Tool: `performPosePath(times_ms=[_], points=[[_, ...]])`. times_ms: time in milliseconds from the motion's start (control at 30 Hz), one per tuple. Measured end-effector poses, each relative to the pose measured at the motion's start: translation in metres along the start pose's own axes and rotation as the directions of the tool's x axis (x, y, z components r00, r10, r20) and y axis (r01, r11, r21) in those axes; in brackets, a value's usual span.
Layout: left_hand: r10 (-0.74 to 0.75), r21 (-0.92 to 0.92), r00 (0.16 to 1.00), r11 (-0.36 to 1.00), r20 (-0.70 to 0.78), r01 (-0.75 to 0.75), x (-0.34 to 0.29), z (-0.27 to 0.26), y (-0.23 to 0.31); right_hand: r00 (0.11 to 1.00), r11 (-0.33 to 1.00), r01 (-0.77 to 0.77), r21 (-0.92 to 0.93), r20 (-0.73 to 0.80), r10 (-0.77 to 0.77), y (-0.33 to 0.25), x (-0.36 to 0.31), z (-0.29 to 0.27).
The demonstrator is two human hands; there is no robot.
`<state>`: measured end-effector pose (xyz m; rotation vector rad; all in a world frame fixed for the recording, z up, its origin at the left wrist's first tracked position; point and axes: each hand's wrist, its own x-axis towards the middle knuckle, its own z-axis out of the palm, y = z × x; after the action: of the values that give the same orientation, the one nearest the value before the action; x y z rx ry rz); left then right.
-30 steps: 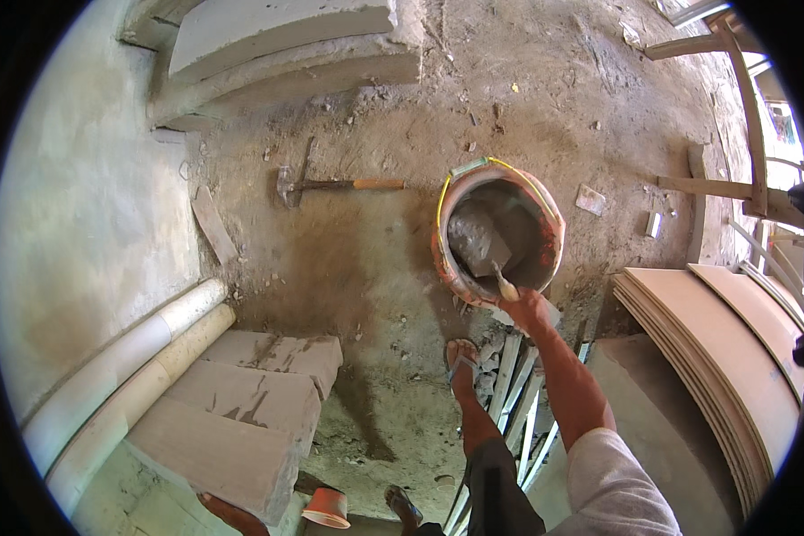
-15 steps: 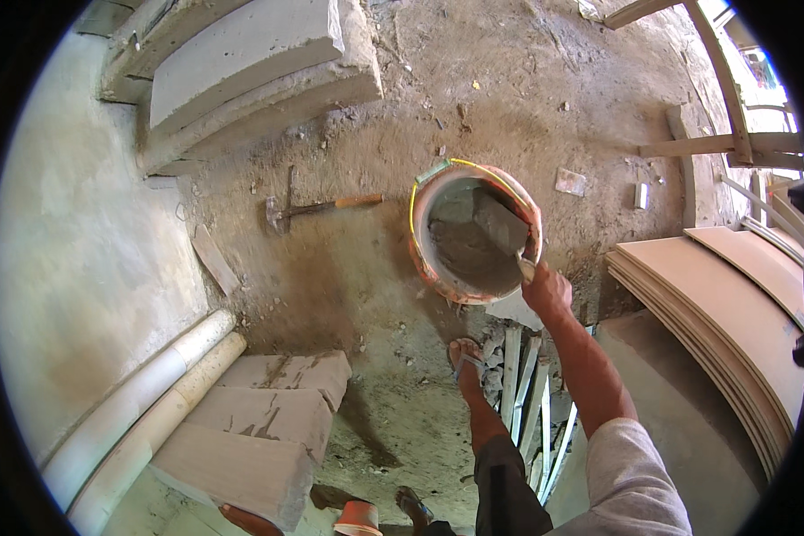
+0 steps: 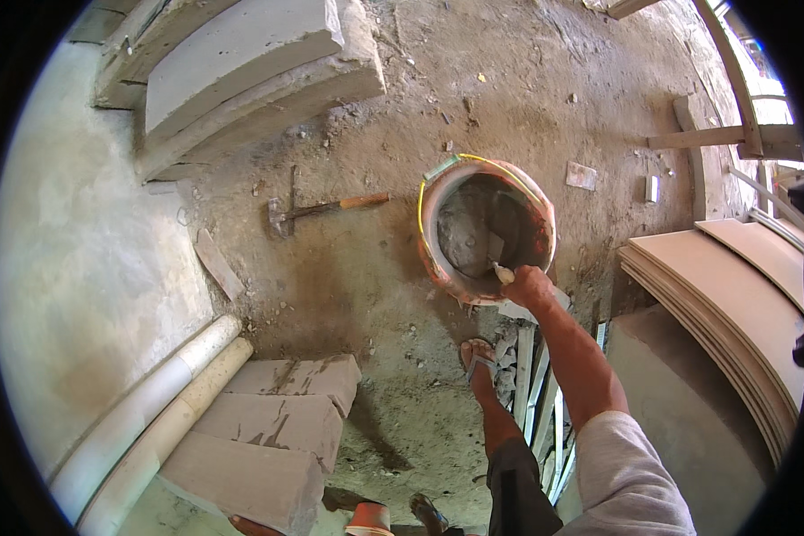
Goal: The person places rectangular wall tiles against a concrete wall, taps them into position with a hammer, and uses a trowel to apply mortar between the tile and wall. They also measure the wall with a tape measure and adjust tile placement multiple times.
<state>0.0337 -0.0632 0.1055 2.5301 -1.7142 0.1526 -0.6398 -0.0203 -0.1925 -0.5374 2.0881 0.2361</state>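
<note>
Left hand point(image 3: 254, 527), mostly cut off, at the near edge of three grey blocks point(image 3: 272, 420), these nearer than the bucket point(image 3: 456, 287) and to its left; grip apart or together, cannot be told. Right hand point(image 3: 529, 289), one, at the bucket's near rim; grip clamped on a trowel point(image 3: 505, 275), blade inside the bucket, at grey mortar point(image 3: 464, 234). Hammer point(image 3: 330, 207), wooden-handled, on the ground point(image 3: 339, 295) left of the bucket. Long grey slab point(image 3: 241, 61), beyond the bucket, leftward.
</note>
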Motion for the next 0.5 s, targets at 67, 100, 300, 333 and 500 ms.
performPosePath(times_ms=[67, 100, 300, 333, 500], points=[[0.126, 0.016, 0.992, 0.992, 0.005, -0.126, 0.003, 0.001, -0.006, 0.998, 0.995, 0.058, 0.077, 0.02, -0.06, 0.012, -0.006, -0.002], [0.111, -0.036, 0.994, 0.993, -0.004, -0.111, 0.004, 0.002, -0.009, 0.995, 0.99, 0.095, 0.109, 0.023, -0.098, 0.019, -0.01, -0.002], [0.25, 0.149, 0.968, 0.956, 0.029, -0.252, 0.013, 0.003, -0.021, 0.986, 0.919, 0.155, 0.362, -0.007, -0.164, 0.055, -0.045, 0.003], [0.198, 0.036, 0.98, 0.98, -0.014, -0.197, 0.013, 0.003, -0.022, 0.986, 0.915, 0.161, 0.37, -0.011, -0.169, 0.059, -0.051, 0.004], [0.139, -0.157, 0.976, 0.973, -0.169, -0.166, 0.016, 0.019, -0.051, 0.967, 0.886, 0.253, 0.389, -0.116, -0.226, 0.083, -0.079, 0.002]])
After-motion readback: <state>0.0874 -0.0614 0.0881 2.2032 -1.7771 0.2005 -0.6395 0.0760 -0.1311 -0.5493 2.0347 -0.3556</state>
